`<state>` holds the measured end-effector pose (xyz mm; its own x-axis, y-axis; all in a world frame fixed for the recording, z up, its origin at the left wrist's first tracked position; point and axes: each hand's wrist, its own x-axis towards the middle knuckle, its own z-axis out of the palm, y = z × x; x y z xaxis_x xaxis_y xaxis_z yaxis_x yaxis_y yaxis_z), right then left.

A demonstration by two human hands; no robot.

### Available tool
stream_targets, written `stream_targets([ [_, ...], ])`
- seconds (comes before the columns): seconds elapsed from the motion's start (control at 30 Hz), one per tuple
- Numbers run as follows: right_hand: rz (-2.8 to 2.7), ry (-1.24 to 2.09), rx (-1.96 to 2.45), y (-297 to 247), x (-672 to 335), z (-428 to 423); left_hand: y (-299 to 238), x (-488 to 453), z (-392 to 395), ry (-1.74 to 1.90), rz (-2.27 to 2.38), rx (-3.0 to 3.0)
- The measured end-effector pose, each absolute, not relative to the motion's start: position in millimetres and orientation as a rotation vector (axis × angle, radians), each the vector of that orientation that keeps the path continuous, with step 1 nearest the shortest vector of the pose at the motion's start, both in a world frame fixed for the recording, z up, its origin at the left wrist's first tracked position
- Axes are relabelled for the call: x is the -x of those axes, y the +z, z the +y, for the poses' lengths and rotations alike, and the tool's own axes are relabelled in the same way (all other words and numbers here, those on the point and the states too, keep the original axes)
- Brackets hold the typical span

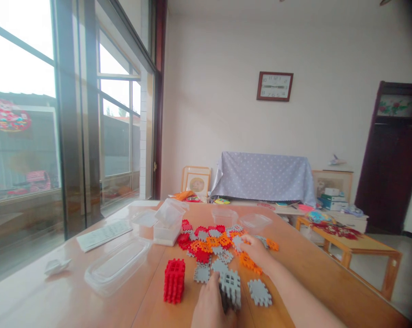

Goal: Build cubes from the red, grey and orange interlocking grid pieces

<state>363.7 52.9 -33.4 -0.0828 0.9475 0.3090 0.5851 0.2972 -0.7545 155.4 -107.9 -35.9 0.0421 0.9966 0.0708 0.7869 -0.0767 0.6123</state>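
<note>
My left hand [209,303] is closed around a block of grey interlocking tiles [232,286] near the table's front, the thumb along its left side. Farther forward, my right hand [254,249] reaches into the loose pile, its fingertips closed on a grey interlocking tile [238,242]. Red tiles [203,256], orange tiles [250,263] and more grey tiles [202,273] lie around it, some overlapping. To the left of my left hand stands a red block of stacked tiles [174,281]. One loose grey tile [260,292] lies flat to the right of the grey block.
Clear plastic containers [167,228] and a long clear lid [119,266] are on the left of the wooden table [147,296]. A printed sheet [104,234] and a crumpled wrapper [57,267] lie farther left. Behind are two more clear plastic pieces [255,221].
</note>
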Motion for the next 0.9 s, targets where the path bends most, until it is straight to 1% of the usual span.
stream_targets([
  [0.17,-1.7,0.518,1.44,-33.3,-382.2,55.3,-32.8,-154.5,-109.0,0.699,1.78,-1.908],
  [0.33,-1.694,0.327,1.558,-29.2,-392.1,49.3,-23.3,-154.4,-115.1,0.712,1.767,-1.874],
  [0.57,-1.951,0.142,1.62,-19.1,-369.8,36.7,-17.7,-155.2,-118.4,0.716,1.762,-1.866],
  [0.73,-2.06,0.079,1.68,-21.2,-351.3,37.1,-18.2,-154.9,-117.4,0.716,1.759,-1.889],
  [0.9,-2.062,0.099,1.688,-21.1,-346.4,38.6,-16.6,-154.5,-118.8,0.709,1.774,-1.878],
])
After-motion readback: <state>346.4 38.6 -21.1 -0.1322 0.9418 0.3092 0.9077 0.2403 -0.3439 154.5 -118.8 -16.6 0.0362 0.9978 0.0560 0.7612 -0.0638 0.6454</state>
